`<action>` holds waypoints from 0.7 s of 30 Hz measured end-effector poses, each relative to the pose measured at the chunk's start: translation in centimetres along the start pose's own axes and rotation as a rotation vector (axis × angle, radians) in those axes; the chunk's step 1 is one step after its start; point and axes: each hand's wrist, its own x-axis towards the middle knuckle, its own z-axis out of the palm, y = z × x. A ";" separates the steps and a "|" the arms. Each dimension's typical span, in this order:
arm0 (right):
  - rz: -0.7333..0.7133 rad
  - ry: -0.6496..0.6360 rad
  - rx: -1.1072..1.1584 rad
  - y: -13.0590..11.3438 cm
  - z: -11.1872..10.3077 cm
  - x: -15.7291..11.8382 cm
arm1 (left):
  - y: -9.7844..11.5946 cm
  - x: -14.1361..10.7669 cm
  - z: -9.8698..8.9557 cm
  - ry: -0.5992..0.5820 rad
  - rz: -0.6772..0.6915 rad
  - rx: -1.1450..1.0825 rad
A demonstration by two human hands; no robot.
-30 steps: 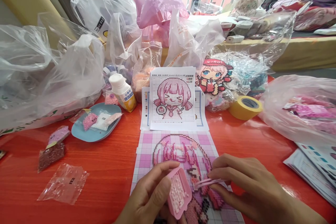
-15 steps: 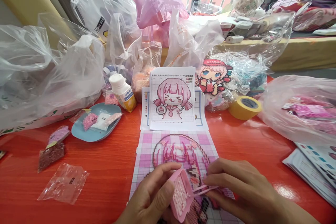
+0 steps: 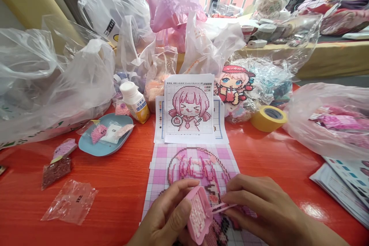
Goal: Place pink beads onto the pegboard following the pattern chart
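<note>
My left hand grips a small pink tray with pale pink beads inside, tilted over the lower part of the pegboard. Pinched in my right hand are pink tweezers, their tips by the tray's right edge. Beneath both hands lies the pink and white gridded pegboard, bearing a partly covered bead figure with a dark round outline and magenta strands. A printed pattern sheet of a pink-haired character stands behind the board.
On the left are a blue plate with bead packets, a white bottle and a flat clear bag. Yellow tape, a finished bead figure, a plastic bag and papers are at the right.
</note>
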 end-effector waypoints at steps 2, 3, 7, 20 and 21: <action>0.000 -0.001 -0.002 -0.1 -0.1 0.1 | 0.0 0.0 0.0 0.001 0.001 -0.005; 0.000 0.004 -0.005 -0.1 -0.1 0.1 | -0.1 0.0 0.0 0.005 -0.004 -0.011; 0.006 0.019 -0.023 -0.2 -0.2 0.2 | -0.2 -0.1 0.0 0.026 -0.049 -0.029; 0.040 -0.013 -0.015 0.8 -0.7 -0.5 | 0.3 -0.1 0.3 0.185 -0.010 -0.082; 0.040 -0.021 -0.017 0.9 -0.7 -0.6 | 0.3 -0.1 0.4 0.210 0.001 -0.085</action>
